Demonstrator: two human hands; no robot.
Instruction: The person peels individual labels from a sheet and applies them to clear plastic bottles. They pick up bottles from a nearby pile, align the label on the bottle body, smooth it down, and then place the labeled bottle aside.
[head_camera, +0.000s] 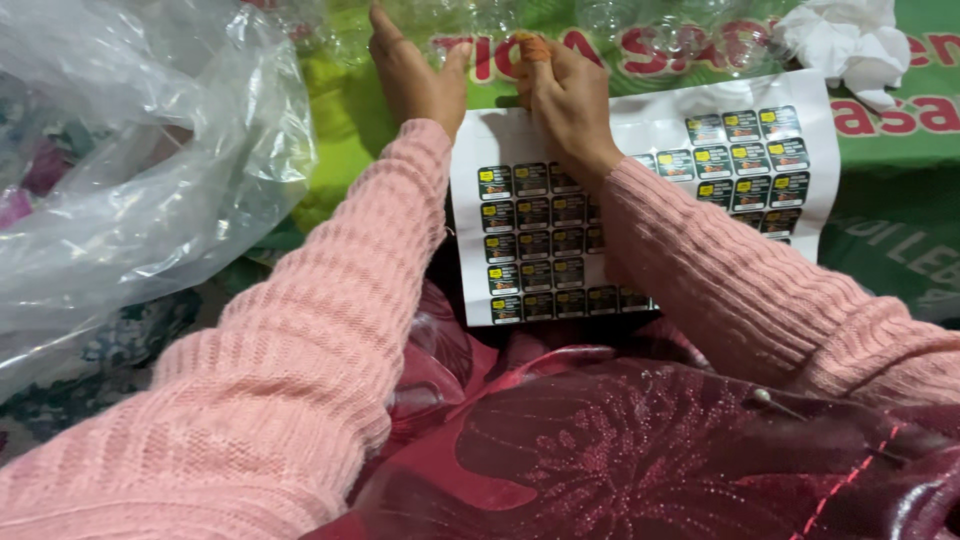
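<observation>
Right hand on white sheet of dark labels

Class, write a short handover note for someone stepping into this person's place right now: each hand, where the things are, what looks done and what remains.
Left hand: open, resting on the green cloth beside the sticker sheet.
Right hand: pressing on the sheet's top edge; whether it pinches a sticker cannot be seen.
Clear bottles stand beyond the hands, crumpled white paper top right, plastic bag left.
Done: the sheet's top-left area is bare.
Left: many dark stickers remain.
</observation>
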